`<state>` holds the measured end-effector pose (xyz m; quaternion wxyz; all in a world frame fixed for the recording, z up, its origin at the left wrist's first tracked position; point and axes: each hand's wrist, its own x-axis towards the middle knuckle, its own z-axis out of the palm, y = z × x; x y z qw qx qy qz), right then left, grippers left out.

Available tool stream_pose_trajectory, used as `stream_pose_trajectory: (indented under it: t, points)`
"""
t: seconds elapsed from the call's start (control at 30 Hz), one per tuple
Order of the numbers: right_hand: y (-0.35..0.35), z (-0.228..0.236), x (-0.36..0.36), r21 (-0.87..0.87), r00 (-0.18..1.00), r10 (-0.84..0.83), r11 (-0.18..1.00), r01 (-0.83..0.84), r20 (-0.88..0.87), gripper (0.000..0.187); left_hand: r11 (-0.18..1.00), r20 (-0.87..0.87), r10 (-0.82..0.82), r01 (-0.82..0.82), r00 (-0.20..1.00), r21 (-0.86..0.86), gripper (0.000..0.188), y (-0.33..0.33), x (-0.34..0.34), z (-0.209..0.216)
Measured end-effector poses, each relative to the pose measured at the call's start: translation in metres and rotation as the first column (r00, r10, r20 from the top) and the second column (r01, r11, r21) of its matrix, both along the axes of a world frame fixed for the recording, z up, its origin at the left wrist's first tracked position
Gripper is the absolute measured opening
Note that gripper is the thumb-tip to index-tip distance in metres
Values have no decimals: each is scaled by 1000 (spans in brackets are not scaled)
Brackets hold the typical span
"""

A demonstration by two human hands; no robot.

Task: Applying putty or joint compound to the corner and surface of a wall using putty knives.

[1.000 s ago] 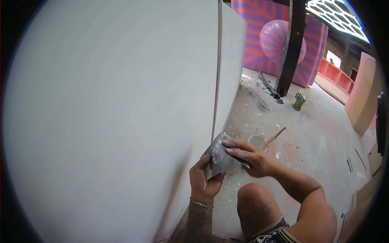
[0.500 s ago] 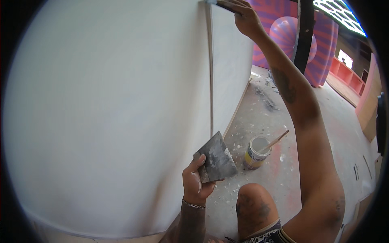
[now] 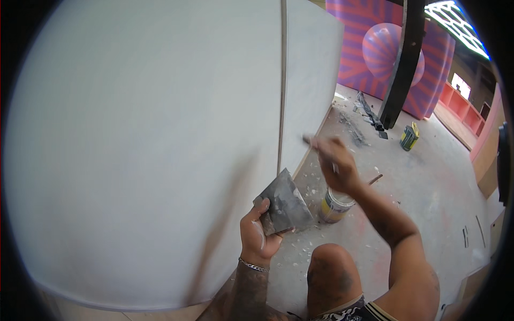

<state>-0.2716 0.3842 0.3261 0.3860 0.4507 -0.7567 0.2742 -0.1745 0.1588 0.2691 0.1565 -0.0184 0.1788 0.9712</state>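
Plate (image 3: 286, 204) in left fingers (image 3: 261, 207) between panel (image 3: 150, 160) at left and can (image 3: 333, 208) on floor (image 3: 369, 235) at right, post (image 3: 405, 64) behind

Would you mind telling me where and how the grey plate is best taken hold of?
Probably by the left edge of the grey plate, coming from the lower left with the thumb on its face: it looks thin and flat, and the left hand holds it there, leaving the pale-smeared middle and right uncovered.

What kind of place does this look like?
Possibly a workshop or a space being fitted out: there's a smeared grey plate in the left hand, a can on the flecked floor, and a large striped panel beyond.
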Motion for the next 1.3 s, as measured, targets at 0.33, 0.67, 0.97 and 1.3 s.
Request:
stream_pose_trajectory:
  t: [0.33, 0.67, 0.97, 1.3]
  points:
    - [13, -83, 108, -706, 368, 609, 538, 461, 703, 18, 710, -497, 434, -625, 751, -325, 34, -3, 1, 12]
    - [-32, -34, 96, -677, 283, 622, 601, 425, 730, 21, 535, -609, 37, -530, 792, -657, 36, -13, 4, 23]
    - [-21, 216, -57, -457, 871, -491, 769, 448, 27, 35, 607, -476, 24, -392, 879, -692, 36, -32, 7, 3]
    - [-58, 333, -153, -375, 804, -313, 919, 122, -506, 41, 547, -512, -32, -414, 858, -727, 40, -35, -7, -12]
